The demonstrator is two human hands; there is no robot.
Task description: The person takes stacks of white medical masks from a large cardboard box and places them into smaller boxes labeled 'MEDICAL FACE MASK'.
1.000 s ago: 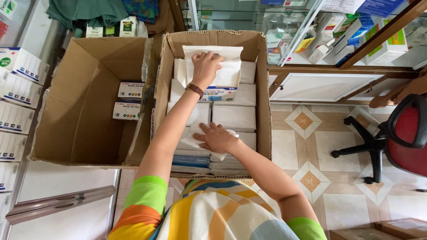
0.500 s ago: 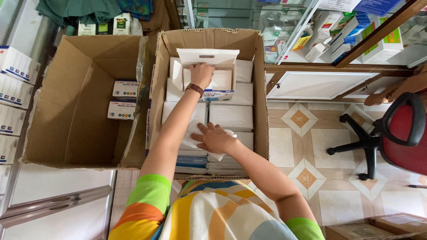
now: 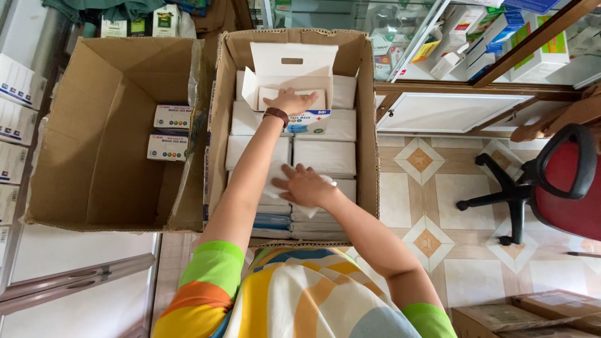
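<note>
White boxes (image 3: 325,156) partly hidden under flat, spread right hand (image 3: 305,186); left hand (image 3: 294,102) spread inside open box (image 3: 291,78), fingertips unclear.

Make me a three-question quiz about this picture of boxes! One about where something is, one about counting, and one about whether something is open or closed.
1. Where is the left hand?
A. in the open white box
B. on the red chair
C. on the floor

2. How many small boxes lie in the left carton?
A. none
B. two
C. six

3. The white box's lid is
A. taped shut
B. flipped up
C. missing

Answers: 1 A, its fingers are inside it. 2 B, two lie stacked. 3 B, the flap stands up.
</note>
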